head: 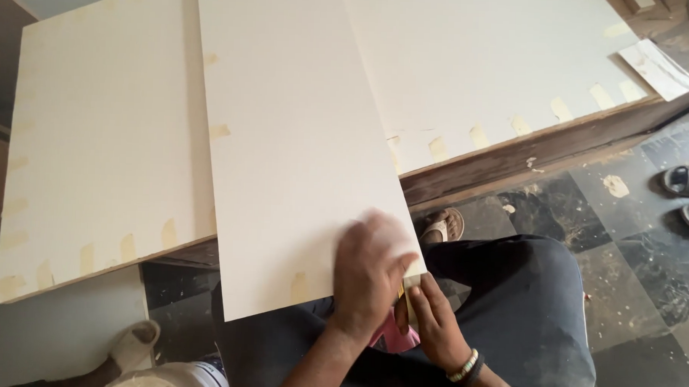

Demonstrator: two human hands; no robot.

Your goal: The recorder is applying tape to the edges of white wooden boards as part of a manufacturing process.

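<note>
Overhead view: a seated person looked down at a cream sheet (300, 154) that lay across their lap and sloped up onto a low bench (514, 157).
Sheet: long, pale and blank, its near end overhanging the dark trousers (524, 299); it probably rested there so the near corner stayed within reach.
Left hand (368, 274): lay palm down on the sheet's near right corner, fingers spread and blurred, seemingly to press it flat; it gripped nothing.
Right hand (432, 315): sat just below that corner, fingers curled around a small yellow-and-pink tool (397, 336), mostly hidden, kind unclear; a beaded bracelet (464, 367) circled the wrist.
Panels: two larger cream panels (102, 139) lay flat left and right of the sheet, under its edges.
Tape: short tan strips (476, 135) dotted the panels' edges beside the sheet, likely to hold the facing down.
Labels: none showed on the sheet or panels; a white paper (658, 69) lay far right of the sheet.
Floor: dark tiles (648, 257) right of the sheet held sandals (688, 194).
</note>
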